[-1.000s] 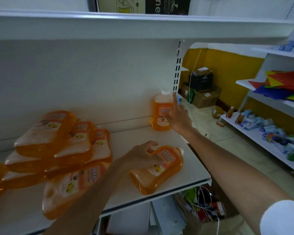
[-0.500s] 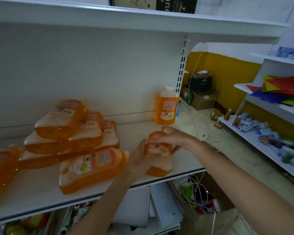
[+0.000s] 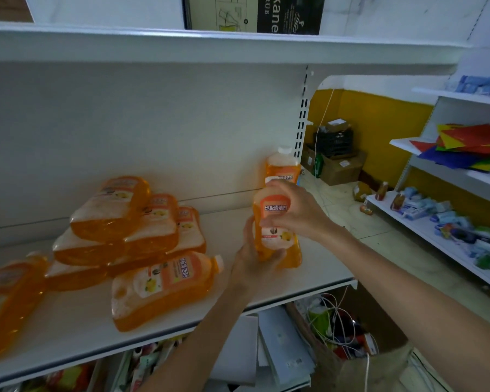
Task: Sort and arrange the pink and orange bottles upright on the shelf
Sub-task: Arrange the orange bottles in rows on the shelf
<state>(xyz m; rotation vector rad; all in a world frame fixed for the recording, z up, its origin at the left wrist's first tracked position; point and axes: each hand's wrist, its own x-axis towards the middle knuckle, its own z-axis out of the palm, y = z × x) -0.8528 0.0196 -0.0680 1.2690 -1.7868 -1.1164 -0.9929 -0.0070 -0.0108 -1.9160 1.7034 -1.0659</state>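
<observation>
While both hands grip it, the held orange bottle point(image 3: 275, 219) is upright over the right end of the white shelf point(image 3: 320, 268); whether its base touches the shelf cannot be told. The left hand point(image 3: 252, 258) curls round its lower body from the left. The right hand point(image 3: 297, 210) wraps its shoulder from the right and hides the cap. Just behind it, a standing orange bottle point(image 3: 283, 165) with a white cap is upright by the back panel. Well left of the hands, a pile of orange bottles point(image 3: 125, 222) lies on its sides. A front lying bottle point(image 3: 161, 290) points its cap right, near the left hand.
</observation>
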